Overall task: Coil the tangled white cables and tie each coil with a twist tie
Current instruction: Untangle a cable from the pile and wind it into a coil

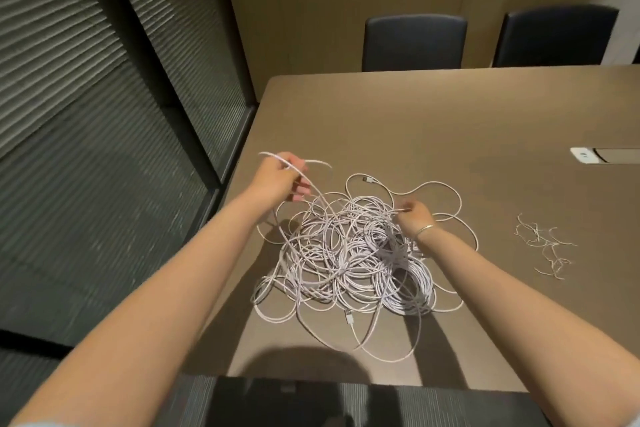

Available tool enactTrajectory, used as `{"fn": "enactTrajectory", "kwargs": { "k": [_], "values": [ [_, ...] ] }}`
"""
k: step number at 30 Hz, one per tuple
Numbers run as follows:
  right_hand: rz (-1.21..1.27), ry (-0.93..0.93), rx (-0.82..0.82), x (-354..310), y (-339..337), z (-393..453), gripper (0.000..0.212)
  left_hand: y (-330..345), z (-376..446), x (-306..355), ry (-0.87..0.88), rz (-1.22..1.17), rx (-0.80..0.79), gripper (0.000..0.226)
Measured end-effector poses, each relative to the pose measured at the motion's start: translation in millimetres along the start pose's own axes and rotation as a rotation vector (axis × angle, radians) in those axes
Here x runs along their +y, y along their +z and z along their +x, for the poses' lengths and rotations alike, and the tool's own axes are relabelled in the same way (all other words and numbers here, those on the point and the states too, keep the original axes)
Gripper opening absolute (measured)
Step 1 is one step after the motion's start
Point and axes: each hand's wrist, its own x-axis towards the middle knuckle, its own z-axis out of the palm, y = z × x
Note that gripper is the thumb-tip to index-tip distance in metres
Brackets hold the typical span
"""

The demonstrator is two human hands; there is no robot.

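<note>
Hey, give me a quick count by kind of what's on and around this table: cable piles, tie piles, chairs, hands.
Cable piles: 1, the tangled cables
Twist tie piles: 1, the ties, loose, too thin to count singly
Chairs: 2, one chair and a second chair
Hands: 2, left hand and right hand, each with a grip on cable
Total: 6

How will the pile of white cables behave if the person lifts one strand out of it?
The white cables look floppy: the strand in the left hand sags in a curve down to the pile. The loops cross many times, so a lifted strand will probably drag neighbours along. The right hand pinching the heap may be there to hold it down.
</note>
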Motion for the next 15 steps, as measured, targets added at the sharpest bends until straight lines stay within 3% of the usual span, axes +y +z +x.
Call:
{"fn": "enactTrajectory", "kwargs": {
  "k": [1,8,12,15],
  "values": [
    [-0.046,-0.005,0.003,7,1,-5,0.012,1,5,5,-0.011,0.004,0.003,0.019],
    [-0.253,0.115,-0.234,65,39,-54,0.015,6,24,5,-0.218,0.217,-0.051,0.013],
    [-0.388,0.188,-0.317,60,49,-81,0.03,10,32,-21,-0.271,0.388,-0.091,0.014],
    [-0.342,0.225,-0.212,55,54,-88,0.02,4,35,-52,-0.251,0.563,-0.106,0.017]
  ]
}}
